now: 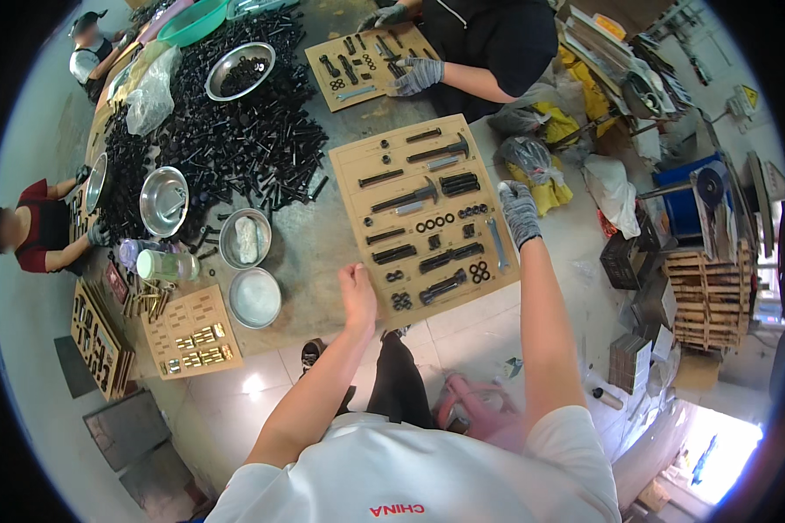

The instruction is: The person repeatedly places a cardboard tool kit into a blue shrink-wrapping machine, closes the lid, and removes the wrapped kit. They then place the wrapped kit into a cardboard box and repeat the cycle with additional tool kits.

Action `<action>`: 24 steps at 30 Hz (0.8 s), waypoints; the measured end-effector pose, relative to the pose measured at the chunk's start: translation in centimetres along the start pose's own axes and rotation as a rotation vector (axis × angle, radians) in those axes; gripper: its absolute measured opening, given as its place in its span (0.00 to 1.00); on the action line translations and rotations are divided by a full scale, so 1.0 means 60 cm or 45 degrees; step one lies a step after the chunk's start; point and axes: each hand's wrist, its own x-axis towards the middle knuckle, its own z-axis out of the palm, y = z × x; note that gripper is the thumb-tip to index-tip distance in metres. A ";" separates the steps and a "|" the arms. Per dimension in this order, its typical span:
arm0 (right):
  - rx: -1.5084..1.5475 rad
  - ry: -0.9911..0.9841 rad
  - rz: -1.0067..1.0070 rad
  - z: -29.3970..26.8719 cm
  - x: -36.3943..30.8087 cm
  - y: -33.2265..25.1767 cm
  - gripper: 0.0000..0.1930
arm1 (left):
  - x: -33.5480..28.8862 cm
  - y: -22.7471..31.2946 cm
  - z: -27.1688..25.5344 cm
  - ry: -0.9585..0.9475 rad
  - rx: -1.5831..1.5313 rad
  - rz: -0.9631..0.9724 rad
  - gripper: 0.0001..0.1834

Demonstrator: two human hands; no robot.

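A brown cardboard-coloured board (349, 193) lies in front of me, tilted in view and reaching past the table's near edge. On it sit rows of black bolts (394, 254), black rings (434, 223), small black nuts (400, 302), two black hammer-shaped pieces (406, 199) and a blue-grey open-ended wrench (496, 243). Bare, my left hand (358, 296) closes its curled fingers on the board's left edge near the lower corner. My right hand (521, 213), in a grey knit glove, grips the right edge beside the wrench; its fingertips are partly hidden.
A large pile of black bolts (227, 131) covers the table's left. Metal bowls (255, 298) and a board of brassy parts (192, 336) stand nearer. Across the table, a gloved person handles another board (323, 61); two more people work at left. Bags and pallets (706, 301) fill the right.
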 end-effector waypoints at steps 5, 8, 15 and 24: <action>0.283 -0.368 0.242 0.014 0.041 0.007 0.17 | -0.006 -0.003 0.023 0.072 0.011 0.062 0.14; 0.453 -0.407 0.221 0.017 0.033 0.006 0.14 | -0.011 -0.007 0.029 0.107 -0.074 0.061 0.13; 0.686 -0.346 0.288 0.020 0.015 -0.001 0.12 | -0.015 -0.002 0.027 0.085 -0.127 0.155 0.15; 0.803 -0.131 0.331 -0.004 -0.120 -0.035 0.12 | -0.033 0.092 -0.062 -0.099 0.002 0.229 0.14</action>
